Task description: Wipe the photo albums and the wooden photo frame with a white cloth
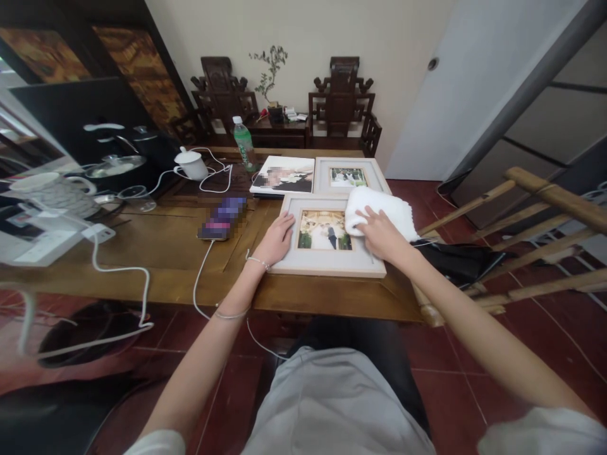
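A pale picture frame (327, 263) with a wedding photo lies flat near the table's front edge. My left hand (277, 240) grips its left side, fingers over the border. On the frame's upper right, my right hand (380, 232) holds a folded white towel (389, 211) down against the surface, with its fingers bent into the cloth. Part of the towel hangs past the frame's right side. Behind lies a second picture frame (374, 169), partly covered by the towel. To its left is a white-edged photo panel (289, 165) on top of something dark.
A phone (222, 218) on a charging cable lies left of my left hand. Beyond it stand a green-labelled bottle (243, 146), a lidded white cup (191, 165) and a clear plastic cup (138, 198). A bamboo rack (535, 215) stands right of the wooden table (332, 300).
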`<state>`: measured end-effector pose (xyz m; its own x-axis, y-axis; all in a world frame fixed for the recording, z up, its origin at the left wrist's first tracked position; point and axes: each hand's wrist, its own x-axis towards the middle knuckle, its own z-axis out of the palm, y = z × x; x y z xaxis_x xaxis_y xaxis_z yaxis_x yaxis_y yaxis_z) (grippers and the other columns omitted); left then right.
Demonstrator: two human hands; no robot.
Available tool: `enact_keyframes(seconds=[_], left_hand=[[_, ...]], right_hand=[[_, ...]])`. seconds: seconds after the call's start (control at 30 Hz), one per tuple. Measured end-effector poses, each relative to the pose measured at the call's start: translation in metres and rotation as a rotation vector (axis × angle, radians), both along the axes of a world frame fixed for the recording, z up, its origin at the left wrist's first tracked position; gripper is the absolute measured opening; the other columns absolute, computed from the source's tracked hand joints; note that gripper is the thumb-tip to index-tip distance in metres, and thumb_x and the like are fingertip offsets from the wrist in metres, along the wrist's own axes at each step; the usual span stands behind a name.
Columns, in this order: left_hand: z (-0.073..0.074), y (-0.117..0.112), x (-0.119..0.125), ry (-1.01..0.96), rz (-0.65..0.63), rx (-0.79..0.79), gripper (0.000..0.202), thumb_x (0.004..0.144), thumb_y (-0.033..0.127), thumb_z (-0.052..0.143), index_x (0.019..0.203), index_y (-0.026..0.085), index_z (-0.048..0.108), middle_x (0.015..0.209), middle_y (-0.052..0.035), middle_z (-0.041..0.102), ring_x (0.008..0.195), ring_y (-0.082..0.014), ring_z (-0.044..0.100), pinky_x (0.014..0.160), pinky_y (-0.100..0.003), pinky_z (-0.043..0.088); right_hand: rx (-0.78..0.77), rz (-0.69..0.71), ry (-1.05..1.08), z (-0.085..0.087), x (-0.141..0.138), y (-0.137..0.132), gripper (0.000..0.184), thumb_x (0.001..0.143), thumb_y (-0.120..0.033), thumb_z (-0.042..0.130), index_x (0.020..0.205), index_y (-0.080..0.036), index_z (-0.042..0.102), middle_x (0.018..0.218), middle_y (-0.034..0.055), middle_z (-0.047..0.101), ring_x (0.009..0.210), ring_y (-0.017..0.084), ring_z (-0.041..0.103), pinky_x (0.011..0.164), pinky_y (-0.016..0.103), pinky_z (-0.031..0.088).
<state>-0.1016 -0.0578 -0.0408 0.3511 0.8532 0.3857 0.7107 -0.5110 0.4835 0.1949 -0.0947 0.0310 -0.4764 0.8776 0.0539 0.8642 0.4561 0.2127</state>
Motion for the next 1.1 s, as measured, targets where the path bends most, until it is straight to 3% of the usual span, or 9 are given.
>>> enact_keyframes(seconds=[0.2, 0.3, 0.4, 0.57, 0.63, 0.73, 0.9, 1.1], left_hand=[[0.001, 0.0, 0.003, 0.016, 0.013, 0.018, 0.044, 0.094, 0.019, 0.04, 0.131, 0.011, 0.06, 0.143, -0.0145, 0.059, 0.144, -0.0288, 0.042, 0.122, -0.052, 0.032], [0.0, 0.001, 0.002, 0.011, -0.002, 0.017, 0.043, 0.094, 0.019, 0.04, 0.13, 0.008, 0.061, 0.143, -0.0171, 0.058, 0.144, -0.0293, 0.042, 0.122, -0.052, 0.031], [-0.001, 0.002, 0.0, 0.007, -0.021, 0.005, 0.043, 0.095, 0.022, 0.041, 0.129, 0.01, 0.062, 0.145, -0.0172, 0.056, 0.145, -0.0304, 0.04, 0.122, -0.054, 0.03], [0.0, 0.002, -0.003, 0.031, -0.045, 0.001, 0.043, 0.096, 0.024, 0.041, 0.129, 0.009, 0.064, 0.145, -0.0172, 0.055, 0.147, -0.0299, 0.038, 0.122, -0.052, 0.031], [0.001, 0.001, -0.004, 0.034, -0.045, 0.003, 0.043, 0.096, 0.023, 0.04, 0.129, 0.011, 0.065, 0.145, -0.0153, 0.056, 0.147, -0.0288, 0.037, 0.122, -0.05, 0.031], [0.002, 0.001, -0.004, 0.024, -0.039, -0.002, 0.042, 0.095, 0.022, 0.041, 0.129, 0.016, 0.065, 0.143, -0.0109, 0.059, 0.146, -0.0284, 0.038, 0.122, -0.053, 0.03], [0.003, -0.001, -0.002, 0.011, -0.034, -0.017, 0.042, 0.096, 0.022, 0.042, 0.129, 0.014, 0.064, 0.145, -0.0128, 0.057, 0.146, -0.0295, 0.039, 0.122, -0.054, 0.029], [-0.002, 0.001, -0.001, -0.038, -0.022, -0.006, 0.041, 0.093, 0.018, 0.042, 0.127, 0.016, 0.065, 0.143, -0.0108, 0.059, 0.145, -0.0286, 0.041, 0.122, -0.054, 0.031]], right_hand=[[-0.07, 0.025, -0.011, 0.01, -0.007, -0.08, 0.047, 0.078, 0.001, 0.045, 0.117, -0.008, 0.071, 0.147, 0.0195, 0.053, 0.142, 0.038, 0.039, 0.112, 0.054, 0.033], [-0.094, 0.005, 0.029, 0.02, -0.02, -0.091, 0.048, 0.078, 0.001, 0.043, 0.117, -0.009, 0.07, 0.141, 0.0194, 0.059, 0.135, 0.035, 0.048, 0.107, 0.048, 0.041], [-0.064, 0.011, 0.105, 0.021, -0.041, -0.067, 0.052, 0.079, 0.001, 0.044, 0.125, -0.01, 0.065, 0.149, 0.0197, 0.051, 0.138, 0.034, 0.046, 0.105, 0.048, 0.042], [0.089, 0.131, 0.133, 0.006, -0.086, 0.017, 0.045, 0.092, -0.004, 0.04, 0.13, -0.013, 0.062, 0.165, 0.0138, 0.027, 0.152, 0.037, 0.02, 0.115, 0.065, 0.026], [0.117, 0.197, 0.102, 0.0, -0.103, 0.046, 0.041, 0.096, -0.007, 0.039, 0.126, -0.014, 0.065, 0.166, 0.0112, 0.025, 0.153, 0.034, 0.017, 0.12, 0.063, 0.019], [0.078, 0.226, 0.039, -0.004, -0.116, 0.073, 0.038, 0.099, -0.009, 0.037, 0.12, -0.014, 0.069, 0.163, 0.01, 0.033, 0.152, 0.031, 0.023, 0.121, 0.058, 0.019], [0.077, 0.168, 0.035, -0.003, -0.102, 0.073, 0.038, 0.097, -0.003, 0.039, 0.119, -0.01, 0.069, 0.158, 0.0132, 0.042, 0.148, 0.033, 0.031, 0.117, 0.058, 0.025], [0.062, 0.047, -0.049, 0.015, -0.04, 0.068, 0.042, 0.087, 0.008, 0.038, 0.115, -0.003, 0.069, 0.137, 0.0197, 0.062, 0.133, 0.029, 0.049, 0.109, 0.049, 0.033]])
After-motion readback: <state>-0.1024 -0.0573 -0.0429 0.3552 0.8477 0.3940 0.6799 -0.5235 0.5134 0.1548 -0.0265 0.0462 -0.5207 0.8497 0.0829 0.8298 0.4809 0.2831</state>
